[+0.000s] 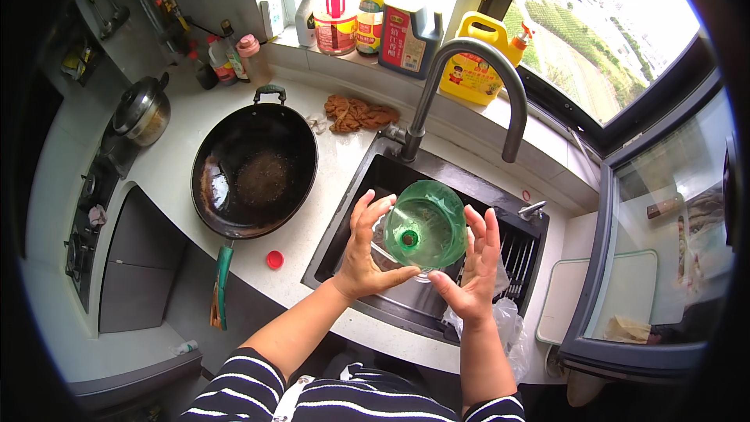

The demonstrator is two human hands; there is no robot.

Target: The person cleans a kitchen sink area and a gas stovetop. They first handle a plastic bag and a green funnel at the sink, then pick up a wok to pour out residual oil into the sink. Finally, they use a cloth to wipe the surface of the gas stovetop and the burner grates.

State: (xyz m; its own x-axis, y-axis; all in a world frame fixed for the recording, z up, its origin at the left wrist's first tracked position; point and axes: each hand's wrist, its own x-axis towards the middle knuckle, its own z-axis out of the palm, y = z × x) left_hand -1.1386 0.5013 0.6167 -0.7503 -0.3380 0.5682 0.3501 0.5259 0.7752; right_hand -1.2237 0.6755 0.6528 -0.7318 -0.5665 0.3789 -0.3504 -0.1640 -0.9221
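Kitchen corner, pale countertop (pixel 332 168) running beneath a bright window (pixel 598 39), fields visible outside. Dark sink (pixel 469 180), set into the counter; grey arched faucet (pixel 423 113) at its back edge.

Main item: one green translucent vessel (pixel 428 223), round, a small dark spot on its face, raised above the sink and held between two bare hands. Left hand (pixel 361 254): fingers curved up along the vessel's left side, thumb extended beneath its near edge. Right hand (pixel 474 277): fingers spread upward at the right side, thumb angled in toward the near edge — the vessel sits between the two. Sleeves (pixel 248 387): black with white stripes.

Left of the sink: one black wok (pixel 289 156), its interior marked brown, green handle (pixel 223 273) pointing toward the near edge; one red cap (pixel 275 259) lying between wok and sink. Beyond: one crumpled brown cloth (pixel 359 113) near the faucet; one lidded pot (pixel 144 119) at far left.

On the sill: one spray bottle (pixel 306 19), one dark jug with a red cap (pixel 405 39), one yellow jug (pixel 473 70) — among other bottles. Near the right wrist: one clear plastic bag (pixel 509 330), crumpled.
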